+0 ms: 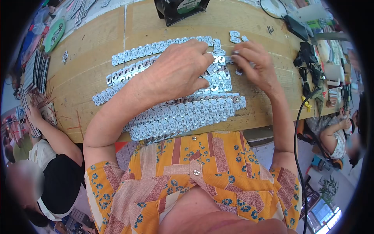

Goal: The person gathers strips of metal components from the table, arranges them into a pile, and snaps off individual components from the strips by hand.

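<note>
Metal strips (177, 117) are pointing their long axes just before three o'clock.
Left hand (177, 69) is curling, right hand (256, 61) pinching narrowly; what the fingers are holding is unclear.

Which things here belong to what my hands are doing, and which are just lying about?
Seem part of the work:
- left hand, over the strips
- right hand, beside them
- metal strips
- loose metal piece beyond the right hand

Probably just lying about:
- black device
- green dish
- black cord
</note>
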{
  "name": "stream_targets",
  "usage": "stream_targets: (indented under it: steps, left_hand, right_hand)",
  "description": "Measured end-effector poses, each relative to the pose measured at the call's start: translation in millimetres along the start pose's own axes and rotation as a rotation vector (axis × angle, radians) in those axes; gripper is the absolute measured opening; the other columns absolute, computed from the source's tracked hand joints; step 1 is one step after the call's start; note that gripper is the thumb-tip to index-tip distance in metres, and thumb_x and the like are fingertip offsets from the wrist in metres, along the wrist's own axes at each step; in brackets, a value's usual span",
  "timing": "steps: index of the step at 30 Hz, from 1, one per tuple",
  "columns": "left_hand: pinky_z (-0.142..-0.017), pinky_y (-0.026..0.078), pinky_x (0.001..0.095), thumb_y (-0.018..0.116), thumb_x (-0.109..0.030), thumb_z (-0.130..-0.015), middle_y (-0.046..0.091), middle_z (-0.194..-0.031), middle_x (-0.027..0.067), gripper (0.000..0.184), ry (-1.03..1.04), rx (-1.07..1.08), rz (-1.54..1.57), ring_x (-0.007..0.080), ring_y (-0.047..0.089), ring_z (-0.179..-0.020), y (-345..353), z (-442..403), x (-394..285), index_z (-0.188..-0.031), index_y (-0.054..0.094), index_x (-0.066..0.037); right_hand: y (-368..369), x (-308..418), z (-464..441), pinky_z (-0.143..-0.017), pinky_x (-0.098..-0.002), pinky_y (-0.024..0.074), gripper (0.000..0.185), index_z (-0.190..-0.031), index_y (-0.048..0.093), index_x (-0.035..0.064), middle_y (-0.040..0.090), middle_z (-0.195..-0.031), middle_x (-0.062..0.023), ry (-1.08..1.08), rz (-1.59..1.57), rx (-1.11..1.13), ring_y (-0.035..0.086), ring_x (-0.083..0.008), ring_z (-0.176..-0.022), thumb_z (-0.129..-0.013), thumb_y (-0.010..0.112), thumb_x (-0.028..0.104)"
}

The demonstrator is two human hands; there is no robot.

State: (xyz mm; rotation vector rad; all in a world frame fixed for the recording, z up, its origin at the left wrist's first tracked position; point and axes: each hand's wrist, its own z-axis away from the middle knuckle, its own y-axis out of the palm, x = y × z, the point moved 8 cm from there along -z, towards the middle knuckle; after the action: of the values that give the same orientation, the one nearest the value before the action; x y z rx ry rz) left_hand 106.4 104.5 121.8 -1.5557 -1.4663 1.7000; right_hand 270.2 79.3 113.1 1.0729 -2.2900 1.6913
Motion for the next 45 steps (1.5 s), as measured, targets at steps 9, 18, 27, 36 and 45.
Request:
stream_targets:
  steps: [9, 18, 27, 36, 45]
  left_hand:
    - [-0.081, 0.051, 0.0462, 0.078, -0.019, -0.077, 0.06, -0.098, 0.0158, 0.032, -0.023, 0.037, -0.058, 0.0361, 0.062, -0.097, 6.6, -8.6, 6.3, -0.096, 0.064, 0.002]
    - [-0.079, 0.05, 0.0501, 0.069, -0.007, -0.08, 0.061, -0.093, 0.0176, 0.015, 0.002, 0.022, -0.106, 0.0396, 0.063, -0.09, 14.0, -23.4, 19.1, -0.091, 0.064, 0.002]
    - [-0.071, 0.05, 0.0486, 0.074, -0.019, -0.081, 0.065, -0.085, 0.0166, 0.021, 0.06, -0.133, -0.076, 0.0394, 0.065, -0.082, 20.8, -46.7, 30.1, -0.09, 0.066, -0.001]
    - [-0.067, 0.049, 0.048, 0.076, -0.027, -0.083, 0.064, -0.083, 0.014, 0.029, 0.051, -0.158, -0.122, 0.0372, 0.064, -0.078, 18.7, -44.0, 42.1, -0.088, 0.063, -0.002]
    - [-0.064, 0.048, 0.0398, 0.079, -0.028, -0.078, 0.055, -0.087, 0.0076, 0.03, 0.25, -0.171, -0.216, 0.0269, 0.059, -0.085, 2.7, 8.0, -2.0, -0.089, 0.063, -0.005]
  right_hand:
    - [5.4, -5.9, 11.3, -0.082, -0.0384, 0.0481, 0.009, -0.089, 0.07, -0.0001, 0.071, -0.094, -0.0102, 0.051, 0.043, -0.043, 0.065, -0.0283, -0.09, -0.084, 0.071, 0.007]
    - [10.6, -8.5, -1.6, -0.084, -0.04, 0.0482, 0.011, -0.088, 0.07, 0.0009, 0.071, -0.099, -0.0088, -0.007, 0.103, -0.099, 0.064, -0.0283, -0.094, -0.085, 0.069, 0.011]
    - [-1.7, 4.9, 10.7, -0.086, -0.0392, 0.0485, 0.012, -0.089, 0.071, -0.0004, 0.07, -0.096, -0.0085, 0.104, -0.135, -0.16, 0.064, -0.0281, -0.092, -0.084, 0.072, 0.011]
    - [-8.9, -27.4, 13.2, -0.078, -0.0391, 0.0493, 0.012, -0.088, 0.069, -0.0012, 0.069, -0.09, -0.0112, 0.217, -0.038, -0.279, 0.064, -0.0308, -0.084, -0.088, 0.068, 0.01]
    - [5.5, -12.2, 10.5, -0.081, -0.0396, 0.0461, 0.011, -0.087, 0.067, 0.0008, 0.069, -0.093, -0.008, 0.025, 0.152, -0.116, 0.061, -0.0285, -0.087, -0.087, 0.069, 0.011]
